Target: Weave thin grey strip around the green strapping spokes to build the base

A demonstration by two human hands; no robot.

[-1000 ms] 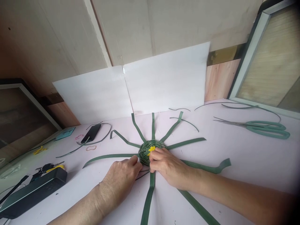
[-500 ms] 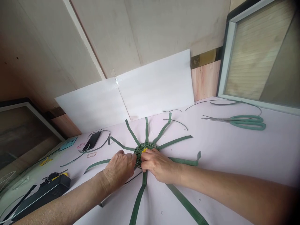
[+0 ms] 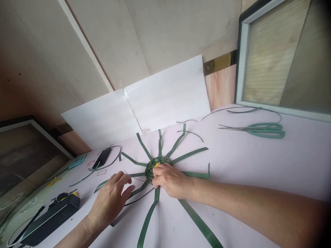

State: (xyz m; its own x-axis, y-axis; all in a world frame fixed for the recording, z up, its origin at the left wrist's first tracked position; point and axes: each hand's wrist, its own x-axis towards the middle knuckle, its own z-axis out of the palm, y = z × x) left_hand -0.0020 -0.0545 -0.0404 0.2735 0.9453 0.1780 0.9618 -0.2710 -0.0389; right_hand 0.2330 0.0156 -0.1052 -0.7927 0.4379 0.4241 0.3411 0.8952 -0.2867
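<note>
A small round woven base [image 3: 149,172] of green strands lies on the pale table, with several flat green strips [image 3: 198,222] fanning out from it like spokes. My right hand [image 3: 169,181] grips its right and near side with bent fingers. A bit of yellow [image 3: 156,165] shows at those fingertips; its kind is hidden. To the left of the weave, my left hand [image 3: 111,196] hovers over the strips, thumb and fingers apart, holding nothing. Thin dark strands [image 3: 139,197] stick out between the left hand and the base.
Green-handled scissors [image 3: 266,131] lie at the right, near loose thin strands [image 3: 244,111]. A black phone [image 3: 102,157] is at the left, beyond a dark box [image 3: 51,218]. White panels [image 3: 165,94] lean along the back, and a framed glass pane [image 3: 274,55] stands at right.
My left hand has let go of the woven base's left edge, moved left and toward me, and opened. The right hand keeps its grip. The whole view has shifted slightly.
</note>
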